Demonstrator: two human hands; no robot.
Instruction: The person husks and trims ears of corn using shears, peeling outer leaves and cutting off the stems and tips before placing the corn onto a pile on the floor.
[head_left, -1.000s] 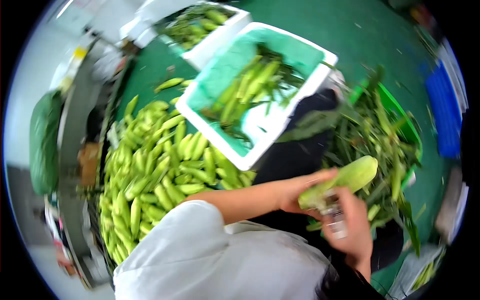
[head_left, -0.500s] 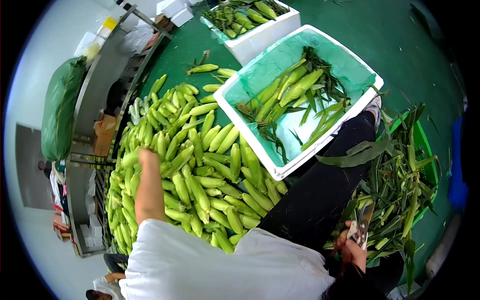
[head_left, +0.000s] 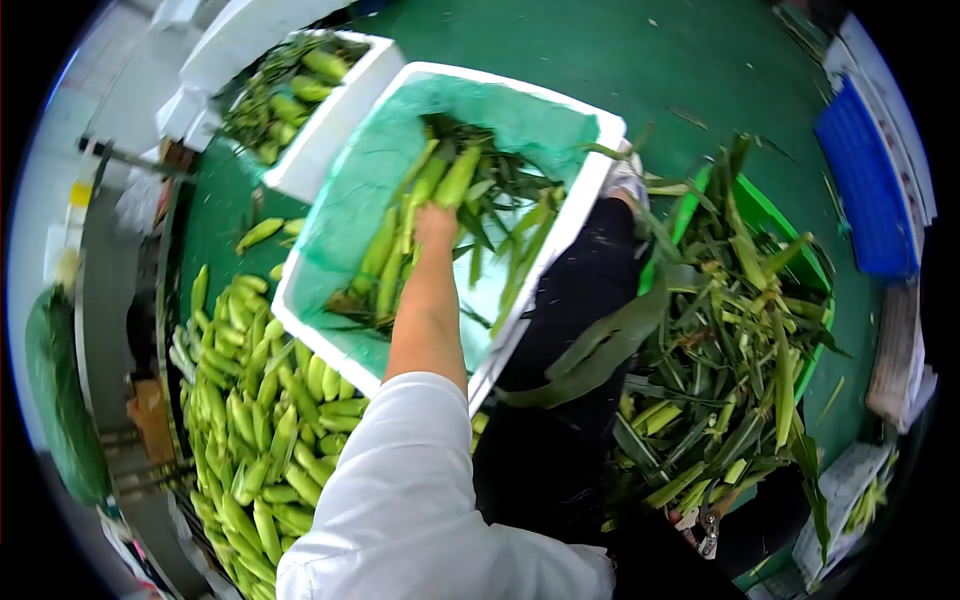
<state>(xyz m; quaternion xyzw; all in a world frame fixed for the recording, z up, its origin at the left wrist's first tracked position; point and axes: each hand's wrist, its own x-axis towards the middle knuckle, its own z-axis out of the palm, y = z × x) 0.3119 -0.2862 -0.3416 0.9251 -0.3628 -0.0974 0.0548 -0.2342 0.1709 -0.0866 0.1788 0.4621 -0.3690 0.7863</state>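
Note:
Inside the green-lined white foam box (head_left: 590,215), my left hand (head_left: 437,225) is closed around the lower end of a husked ear of corn (head_left: 459,178); its fingertips are hidden. More green ears and loose leaves lie around it in the box. My right hand (head_left: 686,524) is low in the view, mostly covered by dark clothing. It grips a knife (head_left: 710,532), whose blade is partly lost among the leaves. Beside that hand, a heap of corn leaves and stalks (head_left: 735,350) fills and spills over a bright green basket (head_left: 768,215).
A large pile of corn ears (head_left: 265,420) covers the floor at left. Behind the box stands a second white foam box (head_left: 335,125) with corn. At right are a blue crate (head_left: 868,185) and a white container (head_left: 835,510). Shelving (head_left: 105,330) runs along the left.
My left hand has moved from the floor pile into the foam box and onto an ear there. The view has swung right. My right hand stays low with the knife.

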